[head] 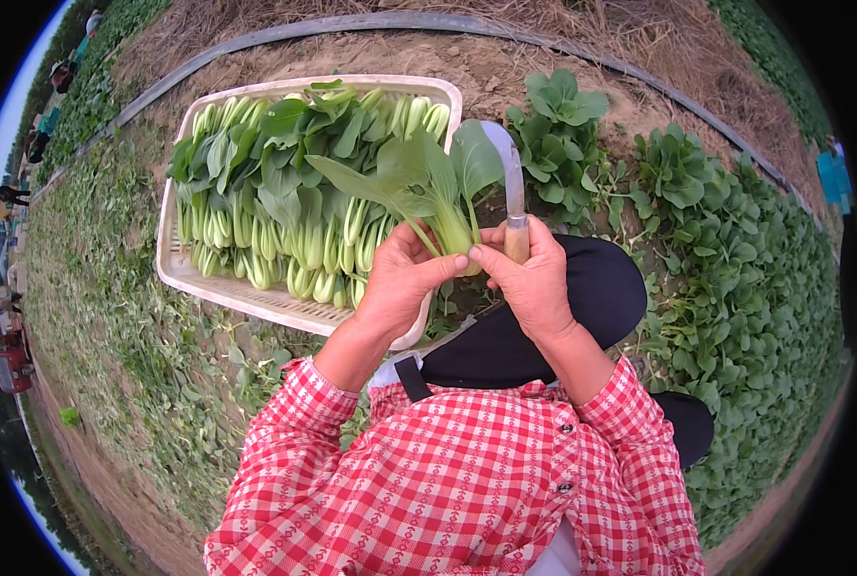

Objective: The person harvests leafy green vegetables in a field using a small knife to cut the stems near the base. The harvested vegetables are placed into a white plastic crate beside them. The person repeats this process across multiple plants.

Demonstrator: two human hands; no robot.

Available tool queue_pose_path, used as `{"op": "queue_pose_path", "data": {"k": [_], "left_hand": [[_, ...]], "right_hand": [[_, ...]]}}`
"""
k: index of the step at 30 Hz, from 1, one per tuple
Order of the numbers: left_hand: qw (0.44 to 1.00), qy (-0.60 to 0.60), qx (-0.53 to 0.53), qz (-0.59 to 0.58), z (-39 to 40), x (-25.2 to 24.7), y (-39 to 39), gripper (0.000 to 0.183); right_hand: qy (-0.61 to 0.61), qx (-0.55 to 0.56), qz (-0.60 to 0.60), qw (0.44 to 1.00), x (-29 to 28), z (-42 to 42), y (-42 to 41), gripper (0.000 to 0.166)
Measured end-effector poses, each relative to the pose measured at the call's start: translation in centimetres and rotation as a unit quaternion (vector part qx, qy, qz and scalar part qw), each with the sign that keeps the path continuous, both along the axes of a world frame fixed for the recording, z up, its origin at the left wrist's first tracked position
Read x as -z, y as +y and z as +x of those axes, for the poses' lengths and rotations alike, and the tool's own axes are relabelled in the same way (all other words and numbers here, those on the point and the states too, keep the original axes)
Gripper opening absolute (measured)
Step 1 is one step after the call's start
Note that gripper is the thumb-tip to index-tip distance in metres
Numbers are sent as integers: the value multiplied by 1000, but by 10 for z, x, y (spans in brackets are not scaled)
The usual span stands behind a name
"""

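Note:
Both hands meet at the pale base of a green-stemmed bok choy (448, 216), whose leaves point away from me. My left hand (410, 270) holds it from the left, thumb against the base. My right hand (525, 270) pinches the base between thumb and finger, and also grips the wooden handle of a sickle (516, 180) in the palm. The curved metal blade stands up from that hand, its tip beside a leaf. Left of the hands, a white plastic crate (255, 308) holds many bok choy laid in overlapping rows, leaves towards the middle.
Uncut bok choy plants (745, 288) grow densely on the right, with a clump (558, 137) just past the sickle. Leaf scraps cover the soil at left. A grey hose (327, 25) curves beyond the crate. Far left are other people and a red vehicle (10, 363).

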State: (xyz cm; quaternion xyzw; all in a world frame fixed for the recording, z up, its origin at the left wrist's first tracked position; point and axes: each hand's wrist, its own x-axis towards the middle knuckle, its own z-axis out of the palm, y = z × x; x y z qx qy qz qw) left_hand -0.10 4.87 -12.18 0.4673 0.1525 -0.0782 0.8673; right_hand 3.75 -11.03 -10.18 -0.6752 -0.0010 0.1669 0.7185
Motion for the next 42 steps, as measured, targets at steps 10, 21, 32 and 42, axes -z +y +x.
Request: {"op": "queue_pose_path", "data": {"k": [10,21,32,42], "left_hand": [[981,56,-128,-138,14,7,10,30],[988,-70,-79,112,11,6,4,54],[987,-43,40,151,6,10,-18,43],[995,39,-17,-87,12,9,-6,28]], "right_hand": [[61,78,122,988,2,-3,4,29],[83,5,96,992,-22,29,-18,33],[181,75,244,950,-23,48,-19,20],[178,129,308,926,-31,36,-21,12]]}}
